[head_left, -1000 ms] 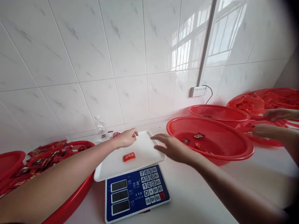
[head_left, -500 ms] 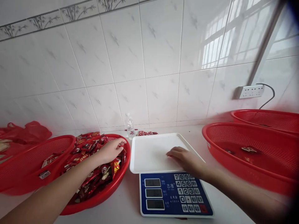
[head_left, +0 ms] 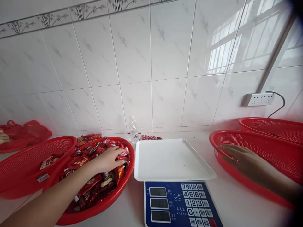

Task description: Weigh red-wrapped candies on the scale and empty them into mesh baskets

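Sorting/weighing of wrapped sweets at a white counter, and the step in hand looks like the pick-up. The left hand (head_left: 109, 159) lies on top of the heap of red wrapped candies (head_left: 94, 176) in the red basket (head_left: 99, 205) just left of the scale, fingers curled down into the wrappers, so prob. closing on a few pcs, but I can't tell if anything is really pinched yet. The right hand (head_left: 243, 160) is over the near rim of the big red basket on the right (head_left: 260, 189), fingers spread and loose, palm down, gripping nothing visible; its underside is hidden, so a small piece under it can't be ruled out. The scale's white tray (head_left: 172, 159) sits between the two baskets w/ nothing on it, and the blue keypad panel (head_left: 182, 203) is in front of it, displays too dim to read. Judgement: next move calls for a firm pinch on a handful w/o dragging loose wrappers over the rim, then a short carry right to the tray, which is touching distance from that basket's edge. Another red basket (head_left: 28, 167) w/ a few packets sits further left, and a small water bottle (head_left: 133, 130) stands by the tiled wall.
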Action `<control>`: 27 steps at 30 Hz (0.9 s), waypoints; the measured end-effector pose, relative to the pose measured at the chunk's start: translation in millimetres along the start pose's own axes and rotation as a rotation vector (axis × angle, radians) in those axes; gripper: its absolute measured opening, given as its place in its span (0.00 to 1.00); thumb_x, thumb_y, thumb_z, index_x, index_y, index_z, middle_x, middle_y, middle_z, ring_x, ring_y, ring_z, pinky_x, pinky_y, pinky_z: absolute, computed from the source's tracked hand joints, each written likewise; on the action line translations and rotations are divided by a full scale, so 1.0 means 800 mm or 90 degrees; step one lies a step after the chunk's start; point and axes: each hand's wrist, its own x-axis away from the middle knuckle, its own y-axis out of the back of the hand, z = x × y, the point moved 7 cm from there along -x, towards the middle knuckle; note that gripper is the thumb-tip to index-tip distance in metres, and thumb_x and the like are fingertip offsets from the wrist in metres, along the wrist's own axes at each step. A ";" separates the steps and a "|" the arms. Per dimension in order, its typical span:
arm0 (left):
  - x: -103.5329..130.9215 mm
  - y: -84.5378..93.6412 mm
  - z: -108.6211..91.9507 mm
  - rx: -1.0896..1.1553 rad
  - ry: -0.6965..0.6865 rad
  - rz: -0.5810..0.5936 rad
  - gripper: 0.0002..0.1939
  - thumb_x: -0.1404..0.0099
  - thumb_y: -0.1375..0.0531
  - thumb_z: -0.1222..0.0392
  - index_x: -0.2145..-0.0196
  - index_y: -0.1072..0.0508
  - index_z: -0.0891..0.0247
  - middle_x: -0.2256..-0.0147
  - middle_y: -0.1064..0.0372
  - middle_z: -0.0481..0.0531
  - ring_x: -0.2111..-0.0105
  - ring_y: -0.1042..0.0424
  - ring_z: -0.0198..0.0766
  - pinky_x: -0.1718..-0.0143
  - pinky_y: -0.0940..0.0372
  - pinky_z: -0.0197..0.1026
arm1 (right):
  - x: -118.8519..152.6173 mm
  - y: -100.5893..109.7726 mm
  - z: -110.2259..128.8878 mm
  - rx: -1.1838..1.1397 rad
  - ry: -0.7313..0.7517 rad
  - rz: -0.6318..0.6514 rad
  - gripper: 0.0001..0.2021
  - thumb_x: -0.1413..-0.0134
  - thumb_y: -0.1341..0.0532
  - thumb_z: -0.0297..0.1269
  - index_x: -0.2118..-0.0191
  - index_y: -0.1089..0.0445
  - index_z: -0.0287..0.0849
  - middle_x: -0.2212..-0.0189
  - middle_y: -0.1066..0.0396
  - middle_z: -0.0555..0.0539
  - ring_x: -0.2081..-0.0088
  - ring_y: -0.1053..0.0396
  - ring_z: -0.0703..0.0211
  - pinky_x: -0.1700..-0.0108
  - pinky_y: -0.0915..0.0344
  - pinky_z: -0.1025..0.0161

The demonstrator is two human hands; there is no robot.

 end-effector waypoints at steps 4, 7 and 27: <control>-0.009 -0.005 0.001 0.003 -0.020 -0.021 0.21 0.45 0.44 0.57 0.52 0.30 0.54 0.50 0.33 0.53 0.47 0.38 0.46 0.46 0.45 0.45 | 0.018 -0.060 0.076 0.104 0.104 0.129 0.20 0.48 0.46 0.48 0.50 0.32 0.49 0.48 0.34 0.41 0.48 0.37 0.41 0.49 0.39 0.40; -0.011 -0.011 0.001 0.004 -0.040 -0.033 0.19 0.45 0.46 0.60 0.54 0.28 0.55 0.51 0.33 0.52 0.49 0.37 0.45 0.47 0.43 0.44 | 0.030 -0.083 0.123 0.108 0.164 0.196 0.19 0.45 0.46 0.44 0.48 0.34 0.51 0.45 0.37 0.43 0.45 0.40 0.44 0.48 0.39 0.43; -0.042 0.031 -0.040 0.117 -0.026 -0.181 0.17 0.47 0.45 0.60 0.58 0.27 0.60 0.53 0.30 0.50 0.53 0.32 0.44 0.49 0.41 0.43 | -0.016 -0.016 0.058 -0.454 -0.204 0.003 0.27 0.43 0.49 0.53 0.40 0.49 0.51 0.42 0.42 0.40 0.43 0.41 0.48 0.49 0.34 0.50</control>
